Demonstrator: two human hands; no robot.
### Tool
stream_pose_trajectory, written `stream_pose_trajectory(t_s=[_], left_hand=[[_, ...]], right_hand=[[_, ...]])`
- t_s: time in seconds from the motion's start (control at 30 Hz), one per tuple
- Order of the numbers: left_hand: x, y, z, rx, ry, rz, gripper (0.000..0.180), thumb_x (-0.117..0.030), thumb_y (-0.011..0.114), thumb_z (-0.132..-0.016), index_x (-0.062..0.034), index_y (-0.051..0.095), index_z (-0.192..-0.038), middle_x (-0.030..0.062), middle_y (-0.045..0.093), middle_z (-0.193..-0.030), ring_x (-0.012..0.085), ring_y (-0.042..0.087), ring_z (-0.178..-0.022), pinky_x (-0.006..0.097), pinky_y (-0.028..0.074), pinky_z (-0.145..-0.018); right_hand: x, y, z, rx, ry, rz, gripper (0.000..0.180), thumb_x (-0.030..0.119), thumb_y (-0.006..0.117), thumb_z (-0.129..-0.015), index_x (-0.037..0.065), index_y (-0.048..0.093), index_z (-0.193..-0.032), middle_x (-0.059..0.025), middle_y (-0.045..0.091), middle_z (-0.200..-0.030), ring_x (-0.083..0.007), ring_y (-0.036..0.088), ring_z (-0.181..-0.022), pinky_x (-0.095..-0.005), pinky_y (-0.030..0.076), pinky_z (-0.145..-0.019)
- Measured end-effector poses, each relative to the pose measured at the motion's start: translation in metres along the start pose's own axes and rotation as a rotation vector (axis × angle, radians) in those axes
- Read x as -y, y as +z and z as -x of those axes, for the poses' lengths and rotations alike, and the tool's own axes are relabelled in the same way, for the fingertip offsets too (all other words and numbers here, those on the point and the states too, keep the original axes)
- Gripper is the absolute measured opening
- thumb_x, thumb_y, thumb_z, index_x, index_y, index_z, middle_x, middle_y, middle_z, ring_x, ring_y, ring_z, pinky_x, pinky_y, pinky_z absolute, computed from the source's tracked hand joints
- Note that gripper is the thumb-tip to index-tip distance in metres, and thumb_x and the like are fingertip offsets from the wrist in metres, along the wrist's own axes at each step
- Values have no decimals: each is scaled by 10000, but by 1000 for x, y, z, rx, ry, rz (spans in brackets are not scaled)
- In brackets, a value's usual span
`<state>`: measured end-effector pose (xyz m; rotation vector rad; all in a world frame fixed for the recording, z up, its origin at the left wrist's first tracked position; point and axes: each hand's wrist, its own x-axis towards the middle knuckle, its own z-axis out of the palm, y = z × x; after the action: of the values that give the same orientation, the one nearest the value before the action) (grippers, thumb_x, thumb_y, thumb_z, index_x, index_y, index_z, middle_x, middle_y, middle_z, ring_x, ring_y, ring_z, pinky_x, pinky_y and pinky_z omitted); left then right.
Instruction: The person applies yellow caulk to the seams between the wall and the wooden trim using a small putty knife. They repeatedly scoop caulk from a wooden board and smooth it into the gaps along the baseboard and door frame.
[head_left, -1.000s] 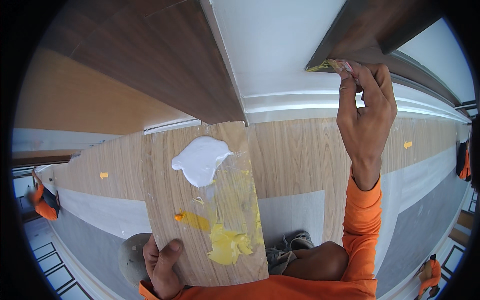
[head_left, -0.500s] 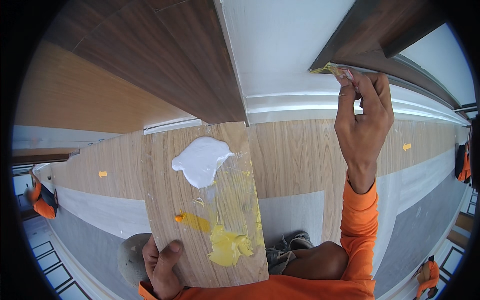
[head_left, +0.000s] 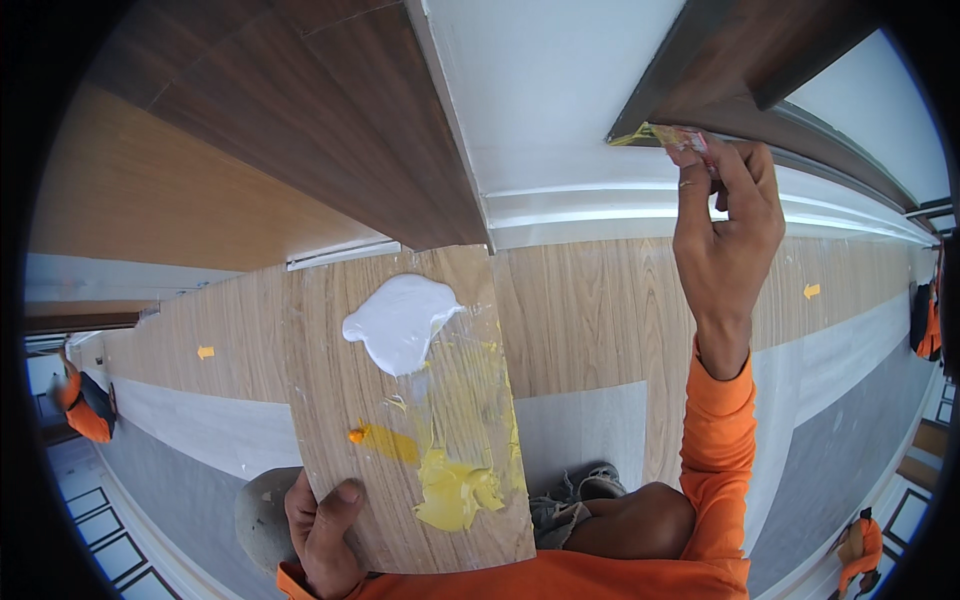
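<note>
My left hand [head_left: 327, 530] grips the lower left edge of a wood-grain board [head_left: 330, 390], thumb on top. A mound of white putty [head_left: 400, 320] lies on its upper half. Below sit a lump of yellow putty [head_left: 458, 493], streaks of the same yellow, and an orange-yellow smear [head_left: 388, 442] with a small orange blob. My right hand [head_left: 735, 225], fingers pinched, holds a small thin reddish spreader [head_left: 688, 143] smeared with yellow. Its tip touches or nearly touches the lower corner of a dark brown wooden frame [head_left: 648, 105] on the white wall; yellow paste shows there.
A dark wood panel [head_left: 300, 110] juts in at upper left beside a lighter wood door [head_left: 180, 190]. White skirting [head_left: 580, 205] runs along the wall. Orange arrows [head_left: 206, 352] mark the plank floor. People in orange work at far left [head_left: 85, 405], right edge [head_left: 926, 320] and lower right [head_left: 860, 555].
My right hand and the spreader shift very slightly, and more of the spreader's reddish face shows. The view tilts a little. The board stays nearly still in my left hand.
</note>
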<state>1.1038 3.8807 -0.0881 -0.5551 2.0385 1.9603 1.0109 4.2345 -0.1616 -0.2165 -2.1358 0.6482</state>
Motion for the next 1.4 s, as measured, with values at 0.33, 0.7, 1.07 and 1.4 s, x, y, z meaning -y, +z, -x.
stream_pose_trajectory(t_s=[0.33, 0.7, 1.07, 1.4], left_hand=[[-3, -1, -4, 17, 3, -53, 536, -239, 636, -884, 101, 585, -1295, 162, 706, -1122, 229, 681, -966, 332, 520, -883], [-8, 2, -10, -8, 26, -97, 591, -270, 660, -872, 91, 565, -1330, 160, 691, -1134, 236, 672, -980, 333, 521, -881], [-7, -35, -20, 106, -38, -85, 518, -217, 614, -983, 49, 528, -1418, 124, 638, -1295, 239, 612, -1143, 354, 462, -1008], [-159, -372, -32, 214, 14, -120, 391, -139, 601, -965, 36, 620, -1314, 77, 700, -1198, 190, 646, -1097, 326, 483, -983]], right_hand=[[-3, 2, 1, -48, -2, -9, 129, -30, 667, -886, -38, 713, -1006, -91, 578, -849, -165, 552, -692, -300, 476, -613], [-5, 8, -6, -54, 7, -168, 170, -18, 692, -890, 5, 752, -1047, -71, 568, -826, -152, 536, -695, -288, 459, -601], [4, 32, -5, -106, -51, -274, 205, -22, 698, -852, 26, 767, -1038, -77, 584, -838, -180, 552, -664, -312, 451, -592], [375, 80, 107, -18, 372, -809, 198, -13, 589, -967, -94, 687, -1118, -206, 693, -1103, -328, 718, -1005, -375, 565, -926]])
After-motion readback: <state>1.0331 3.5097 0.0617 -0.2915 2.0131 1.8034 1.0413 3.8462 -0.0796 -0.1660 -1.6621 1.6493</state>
